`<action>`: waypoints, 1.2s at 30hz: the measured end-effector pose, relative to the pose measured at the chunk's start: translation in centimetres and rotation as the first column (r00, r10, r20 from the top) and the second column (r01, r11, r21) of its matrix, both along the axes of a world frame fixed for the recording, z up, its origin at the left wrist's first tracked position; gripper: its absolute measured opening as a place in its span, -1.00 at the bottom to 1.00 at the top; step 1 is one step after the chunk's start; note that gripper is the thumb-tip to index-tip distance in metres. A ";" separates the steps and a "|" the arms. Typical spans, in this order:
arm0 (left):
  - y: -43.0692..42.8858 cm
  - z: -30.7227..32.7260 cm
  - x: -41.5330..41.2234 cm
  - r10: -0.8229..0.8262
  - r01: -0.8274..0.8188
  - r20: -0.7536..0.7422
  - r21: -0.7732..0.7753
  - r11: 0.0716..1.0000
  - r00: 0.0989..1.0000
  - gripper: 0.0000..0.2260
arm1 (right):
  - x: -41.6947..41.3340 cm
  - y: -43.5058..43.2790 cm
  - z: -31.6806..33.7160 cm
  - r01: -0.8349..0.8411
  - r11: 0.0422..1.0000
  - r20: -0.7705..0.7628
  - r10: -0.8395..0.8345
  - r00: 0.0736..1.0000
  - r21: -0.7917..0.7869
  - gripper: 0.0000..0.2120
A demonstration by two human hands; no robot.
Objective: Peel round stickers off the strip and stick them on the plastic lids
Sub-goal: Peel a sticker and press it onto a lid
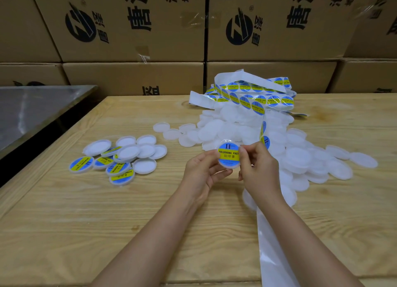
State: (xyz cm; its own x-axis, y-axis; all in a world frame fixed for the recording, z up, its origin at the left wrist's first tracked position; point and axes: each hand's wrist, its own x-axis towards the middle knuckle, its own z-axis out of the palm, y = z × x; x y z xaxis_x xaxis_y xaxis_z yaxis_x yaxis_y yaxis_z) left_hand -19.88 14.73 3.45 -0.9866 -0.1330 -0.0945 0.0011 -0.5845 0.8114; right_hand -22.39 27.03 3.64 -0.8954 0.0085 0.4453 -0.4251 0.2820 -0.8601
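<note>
A pale wooden desk (86, 222) fills the foreground. Printed cardboard boxes (133, 24) are stacked behind it. A steel surface (32, 108) lies left.

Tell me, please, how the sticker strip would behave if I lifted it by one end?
The sticker strip would probably flop, since it lies in loose folds over the lids. Thin, so likely light. Its glossy backing may slip.

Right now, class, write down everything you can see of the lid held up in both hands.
The lid is a round, shallow disc of whitish plastic with a thin rim. A round sticker covers nearly all its face: blue, with a yellow band reading SOLDERING PAST, the end hidden by a finger. It is held above the wooden table, face to the camera. The left hand grips its left edge, the right hand its right edge.
</note>
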 end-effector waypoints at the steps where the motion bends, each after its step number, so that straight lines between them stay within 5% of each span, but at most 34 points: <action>1: 0.1 0.0 0.0 0.012 -0.012 0.013 -0.017 1.000 1.000 -0.86 | 0.0 -0.1 -0.1 0.010 1.000 -0.009 -0.010 1.000 0.008 -0.91; 9: -0.7 0.0 -0.4 0.151 -0.150 0.059 -0.027 0.988 0.987 -0.89 | 0.4 -0.2 -0.2 0.033 0.954 -0.145 0.011 0.989 0.299 -0.67; 12: -1.6 0.0 -0.5 0.255 -0.263 -0.065 -0.226 0.938 0.965 -0.92 | 0.5 0.1 0.2 0.270 0.891 -0.414 -0.104 0.904 0.366 -0.68; 14: -2.4 -0.1 -0.5 0.341 -0.375 -0.157 -0.349 0.859 0.927 -0.93 | 0.1 0.8 0.5 0.420 0.840 -0.444 -0.249 0.861 0.344 -0.67; 19: -5.9 -0.4 -0.6 0.507 -0.642 -0.419 -0.638 0.425 0.753 -0.92 | -1.4 3.4 0.2 0.530 0.737 -0.218 -0.484 0.847 0.419 -0.70; 24: -10.6 -0.6 0.2 0.542 -0.690 -0.570 -0.724 0.024 0.617 -0.85 | -1.9 4.2 0.3 0.383 0.853 0.035 -0.421 0.906 0.356 -0.68; 30: -13.4 -1.8 0.5 0.677 -0.447 -0.379 -0.891 -0.081 0.631 -0.78 | -2.1 4.8 0.5 0.265 0.957 0.243 -0.286 0.927 0.115 -0.73; 36: -13.3 -2.1 0.2 0.632 -0.364 -0.393 -0.913 -0.184 0.668 -0.76 | -2.8 4.9 0.2 0.220 0.976 0.303 -0.208 0.930 -0.004 -0.77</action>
State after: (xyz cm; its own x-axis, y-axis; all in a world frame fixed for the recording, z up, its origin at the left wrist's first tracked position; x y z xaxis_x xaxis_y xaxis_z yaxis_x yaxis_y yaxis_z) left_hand -19.68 1.41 1.34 -0.5494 -0.6700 0.4993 -0.3136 0.7192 0.6200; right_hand -25.19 31.89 3.83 -0.9620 0.2259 0.1532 -0.0799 0.3036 -0.9494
